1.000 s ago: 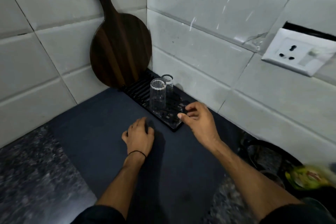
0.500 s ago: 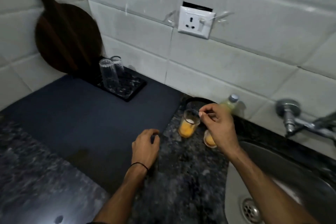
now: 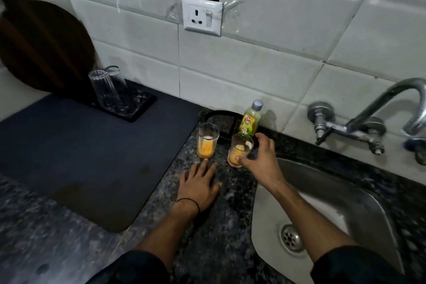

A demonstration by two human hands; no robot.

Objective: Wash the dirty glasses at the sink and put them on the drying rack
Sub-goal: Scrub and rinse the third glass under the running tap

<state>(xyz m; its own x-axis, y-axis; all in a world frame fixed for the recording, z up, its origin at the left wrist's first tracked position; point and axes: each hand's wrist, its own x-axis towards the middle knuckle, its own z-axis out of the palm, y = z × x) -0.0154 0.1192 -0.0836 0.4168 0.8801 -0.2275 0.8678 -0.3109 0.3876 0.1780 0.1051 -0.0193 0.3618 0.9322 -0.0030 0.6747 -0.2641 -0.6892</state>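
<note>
Two clear glasses stand upside down (image 3: 105,89) on the black slotted drying rack (image 3: 140,105) at the wall. Two dirty glasses with orange residue stand on the speckled dark stone counter (image 3: 216,233), one to the left (image 3: 206,140) and one to the right (image 3: 239,150), just before one yellow dish-soap bottle (image 3: 250,122). The right hand (image 3: 259,157) has thumb and fingers spread around the right dirty glass, touching it. The left hand (image 3: 199,185) lies flat on the counter, fingers splayed, holding nothing, beside one steel sink (image 3: 341,210).
</note>
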